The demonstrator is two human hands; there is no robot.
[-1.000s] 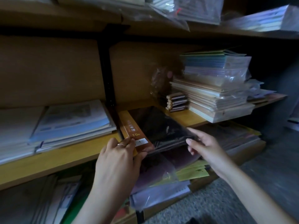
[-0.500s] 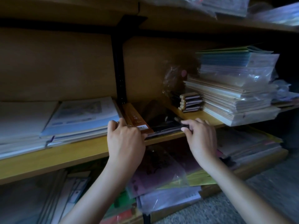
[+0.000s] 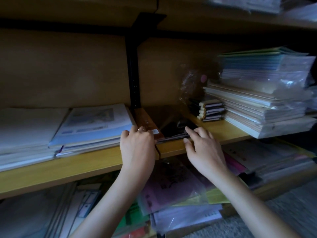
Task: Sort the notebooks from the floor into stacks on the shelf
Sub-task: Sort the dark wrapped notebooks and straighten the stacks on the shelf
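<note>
A dark plastic-wrapped notebook pack [image 3: 171, 124] with an orange strip along its left side lies flat on the wooden shelf [image 3: 85, 165], next to the black upright. My left hand [image 3: 137, 145] grips its front left corner, fingers curled over the orange strip. My right hand [image 3: 204, 148] is at its front right corner with fingers spread and fairly straight; the index fingertip touches the pack's top and the thumb is at the shelf's front edge.
A stack of pale blue-and-white books [image 3: 92, 127] lies left of the pack. Small notebooks [image 3: 211, 110] and a tall wrapped stack [image 3: 260, 103] stand to the right. Below the shelf lie purple and yellow sleeves [image 3: 171, 189]. Grey carpet [image 3: 291, 212] shows at lower right.
The pack went from held over the shelf edge to lying flat further in on the shelf. My right hand's fingers have loosened and spread. The view has moved closer.
</note>
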